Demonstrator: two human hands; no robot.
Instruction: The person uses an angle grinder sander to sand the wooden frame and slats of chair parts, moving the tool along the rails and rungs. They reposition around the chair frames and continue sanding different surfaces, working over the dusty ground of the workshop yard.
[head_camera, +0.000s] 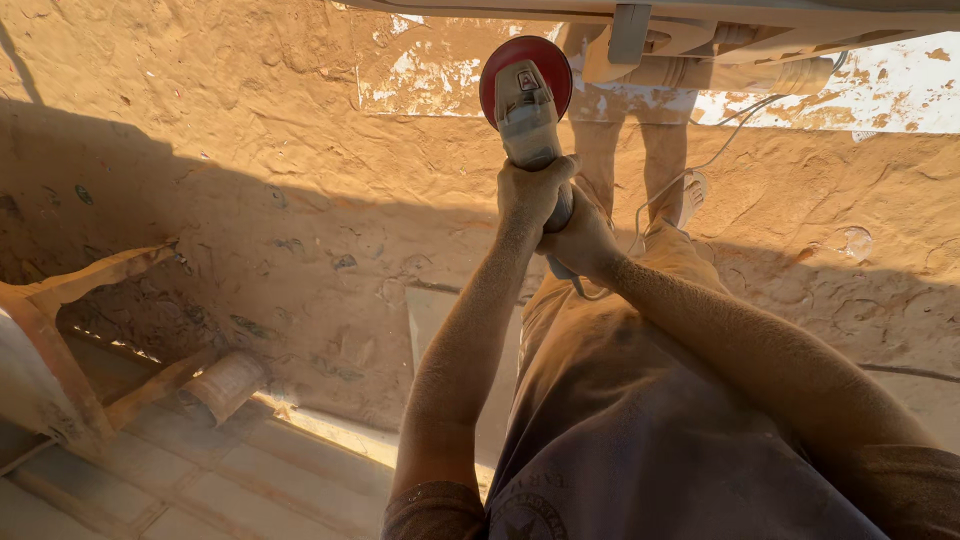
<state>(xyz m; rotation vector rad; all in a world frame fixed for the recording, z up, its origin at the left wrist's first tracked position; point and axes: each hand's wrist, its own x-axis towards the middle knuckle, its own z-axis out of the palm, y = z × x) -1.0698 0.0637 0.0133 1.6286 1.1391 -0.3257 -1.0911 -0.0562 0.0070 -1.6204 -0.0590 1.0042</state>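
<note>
Angle grinder (527, 105), red disc guard, held two-handed.
Left hand (533, 190) and right hand (580, 243): each grip closed round its body, steadying it above the dusty floor (250, 180).

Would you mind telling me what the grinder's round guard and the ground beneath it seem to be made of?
The angle grinder, held in both hands, has a red guard that looks like smooth painted metal or plastic; dust hides which. The ground looks like packed reddish earth, rough, clumped and matte.

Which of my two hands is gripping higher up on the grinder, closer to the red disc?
The left hand; it wraps the grinder body nearer the red disc, while the right hand sits below.
</note>
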